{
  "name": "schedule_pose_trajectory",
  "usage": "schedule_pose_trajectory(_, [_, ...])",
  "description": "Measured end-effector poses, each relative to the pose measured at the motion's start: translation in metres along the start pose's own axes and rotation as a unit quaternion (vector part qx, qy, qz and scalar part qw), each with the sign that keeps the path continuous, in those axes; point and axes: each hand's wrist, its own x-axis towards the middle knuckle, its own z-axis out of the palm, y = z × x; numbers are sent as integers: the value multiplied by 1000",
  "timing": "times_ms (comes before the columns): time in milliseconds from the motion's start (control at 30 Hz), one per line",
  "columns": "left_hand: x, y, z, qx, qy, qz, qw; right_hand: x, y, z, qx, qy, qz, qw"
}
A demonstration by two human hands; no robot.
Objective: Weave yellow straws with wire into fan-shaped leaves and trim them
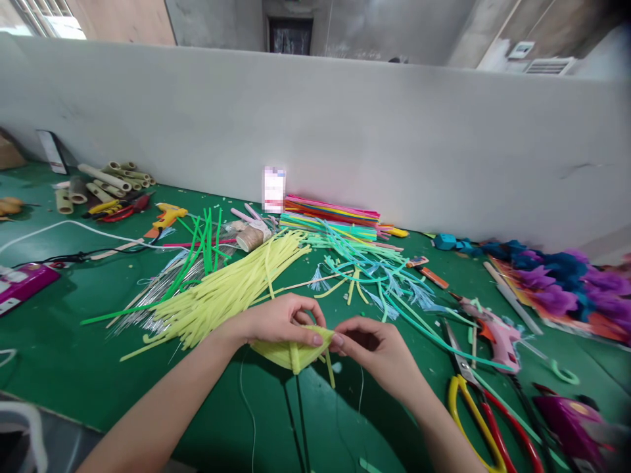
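Note:
My left hand [288,322] is closed around a flat piece made of yellow pipe cleaners [276,353], thumb across its top. At the right corner of that piece, my right hand [369,341] pinches with thumb and fingertips. A short yellow pipe cleaner end hangs down just below the fingers. Thin thread dangles under both hands. Just behind my left hand lies a large loose bundle of yellow pipe cleaners [236,282], fanned out on the green table [217,407].
On the right lie scissors [463,368], a pink glue gun [497,332] and purple flowers [557,295]. Turquoise pipe cleaners [394,295] and a twine spool [250,238] sit further back. A yellow glue gun [170,213] and bamboo pieces [116,180] are left. A phone [273,189] leans on the white partition [315,118].

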Motion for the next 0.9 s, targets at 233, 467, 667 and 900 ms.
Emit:
schedule_pose_trajectory(233, [0, 3, 0, 14, -6, 11, 1000, 1, 0, -1, 18, -4, -1, 1000])
schedule_pose_trajectory(467, [0, 4, -2, 61, 12, 30, 998, 1, -3, 0, 43, -3, 11, 999])
schedule_pose_trajectory(667, [-2, 1, -6, 62, 32, 22, 997, 2, -4, 1, 72, 10, 26, 997])
schedule_pose_trajectory(900, [-1, 2, -7, 47, 37, 27, 998, 5, 0, 1, 87, 17, 30, 996])
